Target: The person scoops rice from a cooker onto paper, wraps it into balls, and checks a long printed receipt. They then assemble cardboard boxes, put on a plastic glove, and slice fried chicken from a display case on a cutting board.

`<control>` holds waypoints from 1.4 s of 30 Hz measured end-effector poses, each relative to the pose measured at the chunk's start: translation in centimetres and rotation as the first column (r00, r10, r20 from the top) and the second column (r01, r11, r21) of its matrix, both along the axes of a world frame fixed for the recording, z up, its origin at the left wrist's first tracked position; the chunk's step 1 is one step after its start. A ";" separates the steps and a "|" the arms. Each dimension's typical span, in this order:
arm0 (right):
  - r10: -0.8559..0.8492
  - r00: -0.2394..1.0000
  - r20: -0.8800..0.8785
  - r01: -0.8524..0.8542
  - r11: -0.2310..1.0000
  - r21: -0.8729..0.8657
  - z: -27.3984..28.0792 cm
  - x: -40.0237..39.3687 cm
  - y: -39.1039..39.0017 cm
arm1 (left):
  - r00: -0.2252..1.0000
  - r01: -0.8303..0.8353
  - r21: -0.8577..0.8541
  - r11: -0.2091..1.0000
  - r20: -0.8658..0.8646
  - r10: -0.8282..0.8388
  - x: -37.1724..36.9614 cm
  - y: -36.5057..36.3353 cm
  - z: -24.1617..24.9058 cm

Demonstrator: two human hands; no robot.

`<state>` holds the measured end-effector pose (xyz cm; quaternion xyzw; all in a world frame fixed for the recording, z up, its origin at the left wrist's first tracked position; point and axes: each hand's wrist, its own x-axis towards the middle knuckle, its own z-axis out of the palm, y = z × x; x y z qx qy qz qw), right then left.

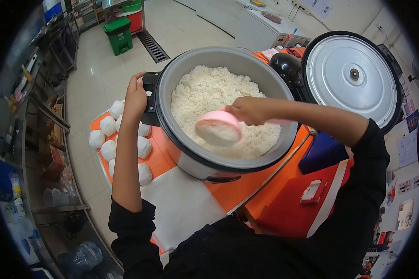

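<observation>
A large rice cooker (228, 55) stands with its lid (333, 69) swung up at the right, and cooked white rice (209, 90) fills its pot. My left hand (136, 97) is closed on the black side handle (150, 88) of the cooker. Over the rice, my right hand (251, 110) grips a pink plastic scoop (219, 116), slightly blurred, its bowl tilted down to the left. Some rice seems to be in the scoop. Several white wrapped bundles (108, 125) lie on the orange table left of the cooker, near my left forearm.
White paper sheets (186, 204) lie on the orange table (160, 174) in front of the cooker. At the right are a red cooler box (288, 209) and a dark blue box (323, 153). Metal shelving (63, 209) runs along the left. A green bin (119, 37) stands on the floor.
</observation>
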<state>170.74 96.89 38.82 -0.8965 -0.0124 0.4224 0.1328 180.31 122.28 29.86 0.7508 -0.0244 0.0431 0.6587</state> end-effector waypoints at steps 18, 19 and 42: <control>0.134 0.990 -0.052 -0.126 0.983 0.134 1.4 -2.6 -0.6 | 0.998 -0.040 0.012 0.999 0.039 0.040 1.3 0.0 -1.4; 0.200 0.974 -0.111 -0.180 0.970 0.163 1.9 -1.9 -1.2 | 0.998 -0.051 0.011 0.999 0.039 0.050 0.9 0.1 -1.4; 0.206 0.976 0.066 -0.216 0.918 0.333 -28.7 -11.5 14.3 | 0.970 0.149 0.857 0.494 -0.224 0.095 -40.8 9.8 -21.1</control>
